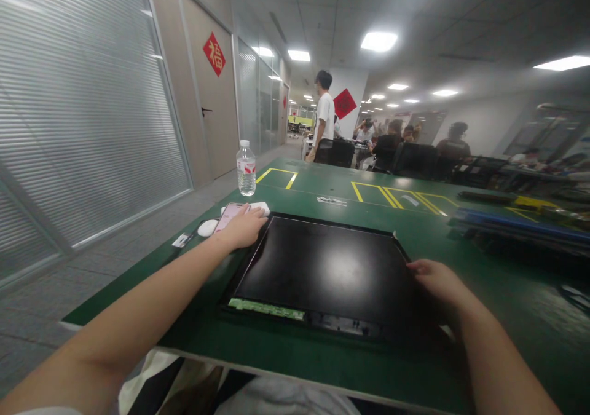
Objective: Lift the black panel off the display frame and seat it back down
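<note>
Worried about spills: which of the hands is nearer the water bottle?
Left: the left hand is in front of the water bottle; the right hand is farther, at the right of the dark panel.

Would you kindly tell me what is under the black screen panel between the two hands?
Green tabletop shows beyond the near and far edges of the black screen panel. Whatever lies directly beneath the panel is covered and cannot be seen.

Bare forearms show, with 1 white sleeve edge
</note>
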Demonstrator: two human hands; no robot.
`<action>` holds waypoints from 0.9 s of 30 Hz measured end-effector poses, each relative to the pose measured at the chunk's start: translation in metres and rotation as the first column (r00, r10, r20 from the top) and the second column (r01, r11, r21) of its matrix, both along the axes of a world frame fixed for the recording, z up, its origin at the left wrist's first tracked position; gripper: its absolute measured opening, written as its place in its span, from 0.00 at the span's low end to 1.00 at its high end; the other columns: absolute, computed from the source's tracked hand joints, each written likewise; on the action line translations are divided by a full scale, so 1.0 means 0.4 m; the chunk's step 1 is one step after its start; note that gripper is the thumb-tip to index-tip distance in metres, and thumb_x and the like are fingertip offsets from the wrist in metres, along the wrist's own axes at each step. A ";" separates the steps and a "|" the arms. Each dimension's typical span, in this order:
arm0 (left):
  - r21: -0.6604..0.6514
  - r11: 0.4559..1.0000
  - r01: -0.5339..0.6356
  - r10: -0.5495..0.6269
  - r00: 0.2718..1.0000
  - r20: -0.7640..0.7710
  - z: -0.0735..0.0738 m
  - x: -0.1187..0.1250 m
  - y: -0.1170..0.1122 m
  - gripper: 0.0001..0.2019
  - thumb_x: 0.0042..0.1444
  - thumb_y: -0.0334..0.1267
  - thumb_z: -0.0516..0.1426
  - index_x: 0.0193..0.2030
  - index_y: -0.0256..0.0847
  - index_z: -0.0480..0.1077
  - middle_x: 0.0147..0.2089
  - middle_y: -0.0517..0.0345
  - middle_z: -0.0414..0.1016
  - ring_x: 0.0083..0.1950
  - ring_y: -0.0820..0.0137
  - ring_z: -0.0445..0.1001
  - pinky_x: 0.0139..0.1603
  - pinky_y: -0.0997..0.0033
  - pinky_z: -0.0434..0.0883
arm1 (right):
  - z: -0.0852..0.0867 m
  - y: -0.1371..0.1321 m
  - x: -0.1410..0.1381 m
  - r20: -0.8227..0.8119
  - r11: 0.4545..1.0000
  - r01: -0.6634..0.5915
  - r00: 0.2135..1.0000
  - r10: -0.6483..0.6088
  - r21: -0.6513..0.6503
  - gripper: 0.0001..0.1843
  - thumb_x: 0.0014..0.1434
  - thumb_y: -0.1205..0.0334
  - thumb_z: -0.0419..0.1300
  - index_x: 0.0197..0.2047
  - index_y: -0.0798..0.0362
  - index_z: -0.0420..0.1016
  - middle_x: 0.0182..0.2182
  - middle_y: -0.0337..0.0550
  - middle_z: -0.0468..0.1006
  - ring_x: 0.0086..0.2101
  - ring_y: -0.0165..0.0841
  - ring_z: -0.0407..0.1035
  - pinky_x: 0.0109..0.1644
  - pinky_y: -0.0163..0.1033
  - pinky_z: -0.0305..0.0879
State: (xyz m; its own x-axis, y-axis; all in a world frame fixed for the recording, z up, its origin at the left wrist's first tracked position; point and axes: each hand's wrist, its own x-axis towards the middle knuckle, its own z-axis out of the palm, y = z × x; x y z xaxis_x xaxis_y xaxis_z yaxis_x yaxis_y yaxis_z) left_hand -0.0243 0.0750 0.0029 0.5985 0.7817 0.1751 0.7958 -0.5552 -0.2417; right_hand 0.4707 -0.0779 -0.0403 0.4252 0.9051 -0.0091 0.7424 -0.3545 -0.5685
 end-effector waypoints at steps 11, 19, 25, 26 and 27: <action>-0.283 0.938 -0.202 0.250 0.957 0.147 -0.031 0.066 -0.143 0.26 0.61 0.31 0.48 0.66 0.32 0.64 0.65 0.25 0.66 0.55 0.46 0.77 0.52 0.51 0.72 | 0.016 0.001 -0.001 0.078 1.000 -0.006 0.997 0.006 -0.002 0.15 0.43 0.69 0.66 0.37 0.50 0.84 0.31 0.44 0.81 0.32 0.35 0.75 0.36 0.34 0.66; -0.248 0.964 -0.097 0.163 0.950 0.265 -0.053 0.046 -0.122 0.23 0.61 0.32 0.48 0.61 0.34 0.69 0.62 0.36 0.73 0.64 0.52 0.72 0.61 0.54 0.68 | 0.028 -0.011 -0.010 0.135 0.997 0.062 0.989 -0.055 -0.045 0.17 0.44 0.68 0.65 0.40 0.49 0.84 0.29 0.43 0.80 0.32 0.35 0.74 0.35 0.35 0.64; -0.360 0.927 -0.105 0.283 0.826 0.487 -0.060 0.026 -0.104 0.27 0.54 0.25 0.50 0.59 0.44 0.73 0.57 0.49 0.79 0.56 0.56 0.78 0.55 0.58 0.74 | 0.028 -0.010 -0.009 0.165 0.998 0.059 0.985 -0.056 -0.010 0.16 0.46 0.65 0.65 0.41 0.48 0.84 0.33 0.44 0.81 0.34 0.35 0.75 0.36 0.35 0.64; -0.392 0.917 -0.078 0.301 0.779 0.550 -0.060 0.025 -0.103 0.25 0.54 0.26 0.51 0.57 0.44 0.74 0.56 0.50 0.80 0.56 0.55 0.78 0.55 0.58 0.74 | 0.028 -0.010 -0.009 0.170 0.998 0.064 0.984 -0.062 -0.006 0.16 0.46 0.64 0.66 0.41 0.48 0.84 0.34 0.44 0.82 0.34 0.35 0.75 0.36 0.35 0.64; -0.424 0.905 -0.029 0.316 0.715 0.624 -0.058 0.025 -0.102 0.23 0.53 0.28 0.53 0.55 0.43 0.75 0.56 0.50 0.80 0.57 0.55 0.78 0.56 0.57 0.74 | 0.028 -0.010 -0.007 0.174 0.998 0.069 0.982 -0.068 -0.002 0.16 0.46 0.63 0.66 0.42 0.48 0.84 0.34 0.44 0.82 0.34 0.35 0.75 0.36 0.35 0.64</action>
